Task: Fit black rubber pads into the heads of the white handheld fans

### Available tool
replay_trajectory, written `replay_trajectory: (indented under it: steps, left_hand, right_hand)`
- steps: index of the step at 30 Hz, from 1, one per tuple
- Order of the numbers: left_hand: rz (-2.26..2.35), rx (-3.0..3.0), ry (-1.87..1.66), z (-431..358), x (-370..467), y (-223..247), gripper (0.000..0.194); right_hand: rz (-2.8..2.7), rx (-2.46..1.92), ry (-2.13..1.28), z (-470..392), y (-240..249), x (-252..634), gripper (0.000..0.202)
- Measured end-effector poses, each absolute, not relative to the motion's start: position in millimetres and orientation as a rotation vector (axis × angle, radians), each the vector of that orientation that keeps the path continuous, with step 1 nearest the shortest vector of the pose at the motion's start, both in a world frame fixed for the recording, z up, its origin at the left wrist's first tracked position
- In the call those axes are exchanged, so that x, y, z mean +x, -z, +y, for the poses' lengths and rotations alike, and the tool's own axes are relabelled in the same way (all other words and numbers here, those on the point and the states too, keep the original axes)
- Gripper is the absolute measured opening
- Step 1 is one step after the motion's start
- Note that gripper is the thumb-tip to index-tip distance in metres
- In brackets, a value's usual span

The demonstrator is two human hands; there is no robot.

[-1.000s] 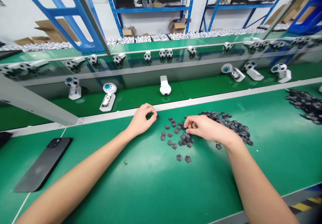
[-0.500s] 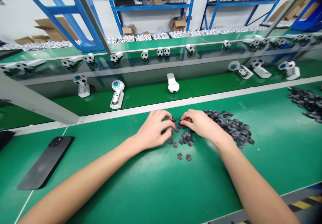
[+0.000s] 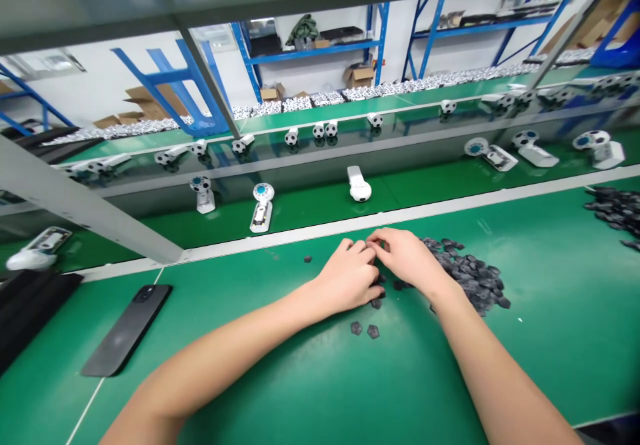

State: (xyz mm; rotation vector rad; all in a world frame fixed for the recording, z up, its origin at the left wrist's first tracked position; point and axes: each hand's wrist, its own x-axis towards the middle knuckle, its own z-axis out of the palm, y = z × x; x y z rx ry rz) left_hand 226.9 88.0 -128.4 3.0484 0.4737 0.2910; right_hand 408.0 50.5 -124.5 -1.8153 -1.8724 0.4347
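Note:
My left hand (image 3: 353, 275) lies on the green table with its fingers curled over a small cluster of black pentagonal pieces (image 3: 377, 303), which it mostly hides. Touching its fingertips is my right hand (image 3: 405, 258), thumb and fingers pinched together on what looks like one dark piece, largely covered. Behind the right wrist spreads a heap of the same pieces (image 3: 473, 280). Two loose pentagons (image 3: 373, 332) lie nearer me, and a single piece (image 3: 308, 258) sits left of my left hand.
A dark phone (image 3: 127, 332) lies at left beside black padding (image 3: 35, 312). Beyond the pale rail (image 3: 300, 230), white football-patterned devices (image 3: 360, 185) stand on a lower green belt (image 3: 310, 198). A metal post (image 3: 90, 205) rises at left. Another black heap (image 3: 615, 212) is far right.
My left hand has moved right, over the small cluster, up against my right hand. A lone piece now shows to its left. The camera view has tilted up and turned left.

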Motion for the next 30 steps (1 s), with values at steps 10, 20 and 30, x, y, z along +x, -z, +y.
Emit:
replay_trajectory:
  steps: [10, 20, 30]
  left_hand:
    - [0.761, 2.428, -0.624, 108, 222, 126, 0.023]
    - [0.818, 2.056, -0.611, 127, 199, 135, 0.028]
    - [1.479, 2.164, -0.72, 211, 163, 109, 0.049]
  right_hand:
    - [-1.654, -1.636, -0.456, 47, 116, 411, 0.022]
    - [-1.797, -1.317, -0.638, 48, 125, 387, 0.026]
    - [-1.833, -1.375, -0.452, 51, 135, 385, 0.022]
